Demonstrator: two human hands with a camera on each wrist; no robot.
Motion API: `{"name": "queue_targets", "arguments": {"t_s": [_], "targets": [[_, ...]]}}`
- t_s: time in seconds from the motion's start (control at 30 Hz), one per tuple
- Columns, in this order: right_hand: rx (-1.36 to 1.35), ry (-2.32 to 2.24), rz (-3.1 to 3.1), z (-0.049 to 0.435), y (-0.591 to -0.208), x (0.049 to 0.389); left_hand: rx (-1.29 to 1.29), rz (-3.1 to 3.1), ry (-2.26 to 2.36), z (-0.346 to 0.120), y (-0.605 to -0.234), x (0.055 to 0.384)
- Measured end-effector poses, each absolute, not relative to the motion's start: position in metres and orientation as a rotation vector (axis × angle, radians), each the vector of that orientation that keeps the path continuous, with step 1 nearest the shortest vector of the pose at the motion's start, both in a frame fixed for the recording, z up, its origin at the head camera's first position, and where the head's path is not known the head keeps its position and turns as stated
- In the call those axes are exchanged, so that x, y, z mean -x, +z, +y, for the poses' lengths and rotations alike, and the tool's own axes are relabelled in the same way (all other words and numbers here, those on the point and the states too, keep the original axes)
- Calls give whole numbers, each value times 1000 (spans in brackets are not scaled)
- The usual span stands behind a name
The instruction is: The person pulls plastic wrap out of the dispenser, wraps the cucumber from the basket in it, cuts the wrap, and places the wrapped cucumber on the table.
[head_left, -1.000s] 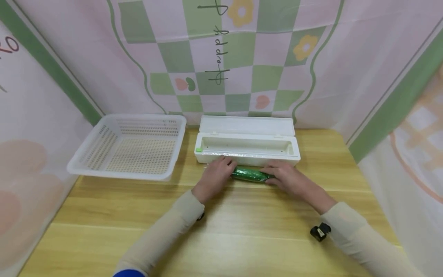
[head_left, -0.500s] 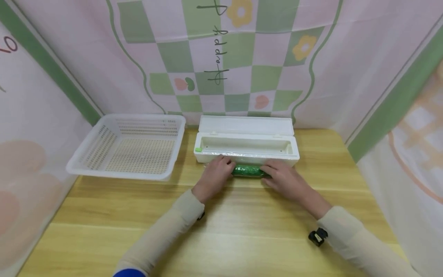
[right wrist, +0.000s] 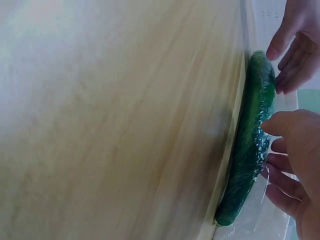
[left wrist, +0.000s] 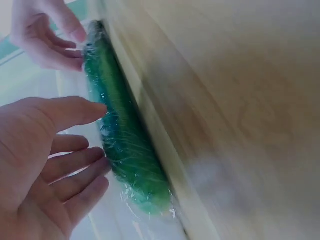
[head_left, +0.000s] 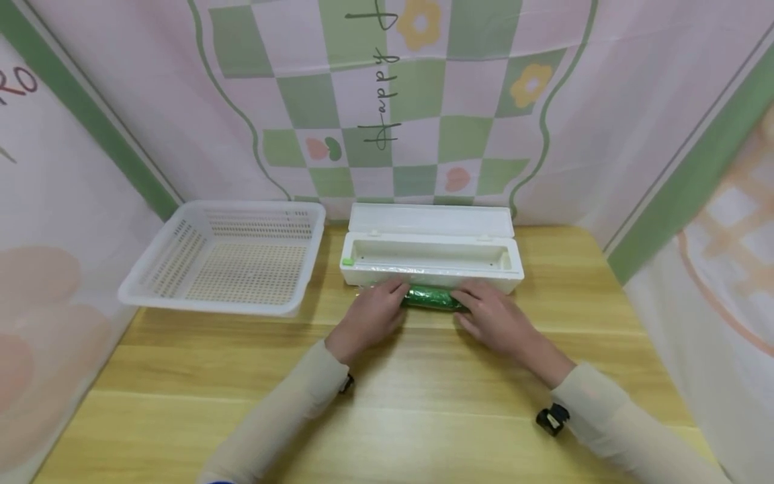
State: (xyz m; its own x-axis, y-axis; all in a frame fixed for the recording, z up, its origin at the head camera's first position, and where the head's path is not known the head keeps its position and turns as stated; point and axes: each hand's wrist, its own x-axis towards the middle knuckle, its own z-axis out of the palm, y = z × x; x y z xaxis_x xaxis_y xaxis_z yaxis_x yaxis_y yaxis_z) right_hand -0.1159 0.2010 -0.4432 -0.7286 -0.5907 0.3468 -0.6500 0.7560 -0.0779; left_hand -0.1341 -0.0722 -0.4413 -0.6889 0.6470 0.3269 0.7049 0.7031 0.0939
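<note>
A dark green cucumber (head_left: 431, 297) in clear plastic wrap lies crosswise on the table, just in front of a long white cling film box (head_left: 432, 269). My left hand (head_left: 371, 312) holds it toward its left end; in the left wrist view the thumb (left wrist: 90, 112) is on the near side and the fingertips are at the film. Toward the other end, my right hand (head_left: 496, 319) holds it between thumb (right wrist: 277, 122) and bent fingers. Loose clear film (right wrist: 255, 215) extends beside the cucumber, under the right hand. Parts of both ends are hidden by the hands in the head view.
The box's lid (head_left: 431, 220) stands raised at the back, and a green slider (head_left: 347, 261) sits at its front left. A white perforated basket (head_left: 290, 306) stands at the left rear of the wooden table (head_left: 411, 417). Patterned cloth (head_left: 417, 141) hangs behind.
The cucumber has shifted slightly toward the box and lies straighter along it. My right hand has moved a little left; the left hand has come slightly back toward me.
</note>
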Motion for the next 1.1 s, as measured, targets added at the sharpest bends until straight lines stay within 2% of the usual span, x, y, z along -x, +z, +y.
{"name": "queue_targets", "arguments": {"t_s": [0.2, 0.5, 0.8, 1.1], "targets": [[-912, 320, -2705, 200, -438, 106, 1063, -2624, -376, -94, -443, 120], [-871, 373, -2760, 202, -433, 100, 729, -2781, -683, -126, -431, 106], [-900, 393, -2724, 201, -429, 99, 477, -2763, -1193, -133, -437, 117], [-945, 400, -2720, 187, -417, 102, 268, -2627, -1466, -133, -447, 139]]}}
